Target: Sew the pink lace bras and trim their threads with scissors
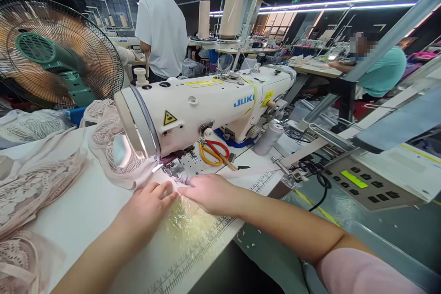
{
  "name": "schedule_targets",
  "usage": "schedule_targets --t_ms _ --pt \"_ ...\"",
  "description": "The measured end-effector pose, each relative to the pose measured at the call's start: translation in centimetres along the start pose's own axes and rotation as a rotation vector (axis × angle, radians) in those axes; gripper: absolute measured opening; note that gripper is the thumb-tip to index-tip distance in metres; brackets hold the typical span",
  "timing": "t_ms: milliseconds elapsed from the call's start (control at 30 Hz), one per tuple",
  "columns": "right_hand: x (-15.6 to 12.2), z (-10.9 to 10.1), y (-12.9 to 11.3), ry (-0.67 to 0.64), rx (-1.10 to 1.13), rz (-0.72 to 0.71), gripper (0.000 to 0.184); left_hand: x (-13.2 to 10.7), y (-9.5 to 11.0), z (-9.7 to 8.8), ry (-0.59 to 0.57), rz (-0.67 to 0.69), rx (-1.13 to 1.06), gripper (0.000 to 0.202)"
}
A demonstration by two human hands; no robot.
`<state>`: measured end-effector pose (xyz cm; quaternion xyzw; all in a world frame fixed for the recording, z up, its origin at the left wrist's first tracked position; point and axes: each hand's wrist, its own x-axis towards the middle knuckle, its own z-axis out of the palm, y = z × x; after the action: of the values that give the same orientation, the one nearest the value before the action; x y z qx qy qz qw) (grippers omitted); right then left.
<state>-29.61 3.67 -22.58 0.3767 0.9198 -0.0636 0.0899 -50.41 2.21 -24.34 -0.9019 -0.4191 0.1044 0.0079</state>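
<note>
A white JUKI sewing machine (210, 96) stands over the table, its presser foot (175, 171) low in front of me. Just before the foot, my left hand (146, 204) pinches the edge of pale pink lace fabric (129, 177), which runs out to the left. Close beside it, my right hand (210, 193) has its fingers closed on the same edge; the fabric is mostly hidden there. A pale elastic band (255, 171) stretches from the right towards the foot, behind my right hand. Scissors with red and yellow handles (211, 153) lie on the machine bed.
More lace pieces (31, 193) cover the table's left side. A grey thread cone (269, 138) stands behind the bed. At right are a band feeder with a control panel (365, 183). A large fan (58, 50) is at left. One person (161, 32) stands beyond; another (379, 64) sits right.
</note>
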Motion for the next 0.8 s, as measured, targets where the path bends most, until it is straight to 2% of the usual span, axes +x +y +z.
schedule_targets --t_ms 133,233,433,633,800 --pt "0.8 -0.4 -0.2 -0.023 -0.019 0.033 0.051 0.1 -0.3 -1.0 -0.061 -0.015 0.003 0.056" --pt "1.4 -0.7 -0.6 -0.068 -0.034 0.074 0.055 0.2 -0.7 -1.1 -0.065 -0.022 0.019 0.059" --pt "2.2 -1.0 -1.6 -0.131 -0.058 0.141 0.067 0.3 -2.0 0.3 0.067 -0.023 0.078 0.058" --pt "1.0 -0.2 -1.9 -0.041 -0.048 0.032 0.049 0.3 -2.6 0.7 0.126 -0.022 0.093 0.052" --pt "0.1 1.5 -1.5 0.081 -0.014 0.022 0.049 0.5 -2.6 0.6 0.069 -0.046 0.071 0.053"
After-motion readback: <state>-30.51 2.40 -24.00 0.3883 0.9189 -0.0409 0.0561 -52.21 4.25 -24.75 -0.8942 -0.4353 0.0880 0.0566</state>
